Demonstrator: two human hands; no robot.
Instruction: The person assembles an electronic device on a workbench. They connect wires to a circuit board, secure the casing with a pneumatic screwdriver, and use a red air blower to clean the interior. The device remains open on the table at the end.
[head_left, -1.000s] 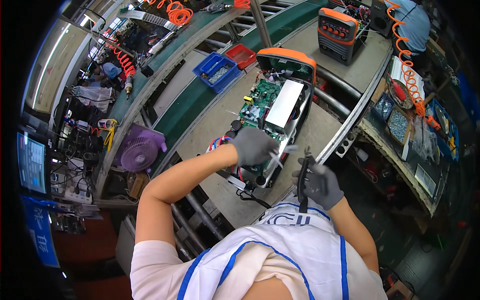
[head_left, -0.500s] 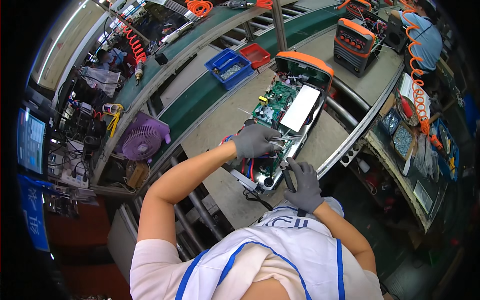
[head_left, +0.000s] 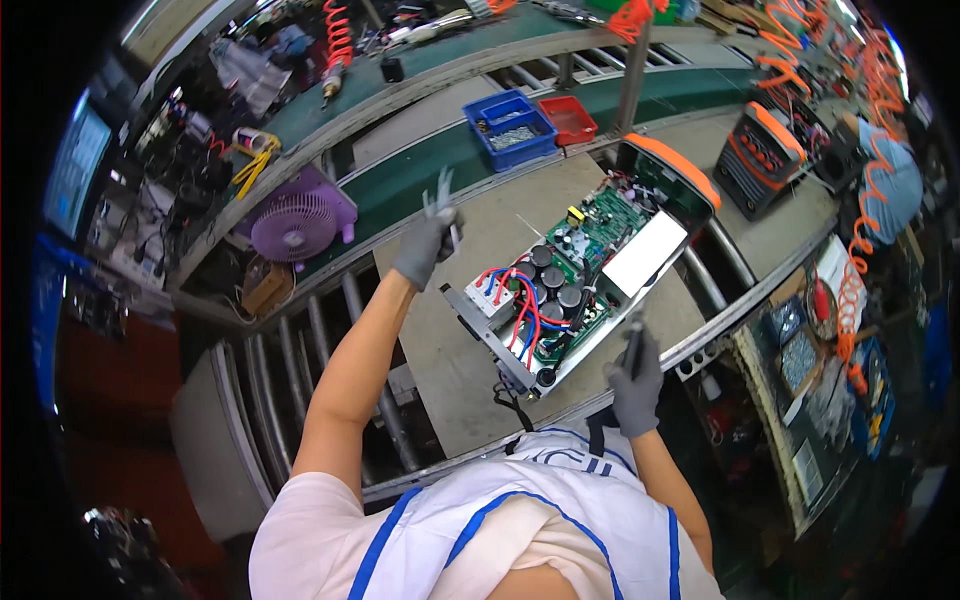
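Observation:
An opened electrical machine with an orange-rimmed black end panel lies slantwise in front of me. Its green circuit board carries black cylindrical capacitors, and red and blue wires loop at the near end. A white sheet covers part of the board. Off to the machine's left, my left hand, grey-gloved, is closed around several thin pale strips, blurred, which look like cable ties. My right hand, also gloved, grips a dark hand tool beside the machine's right edge; the tool's jaws are hard to make out.
A blue divided bin of small hardware and a red bin stand beyond the machine. A purple fan is at left. Another orange-and-black machine sits at far right, near a person in blue. Coiled orange hoses hang there.
My left hand has drawn away from the board to the left, carrying the pale strips. My right hand stays by the machine's right edge with the tool. The whole view has shifted.

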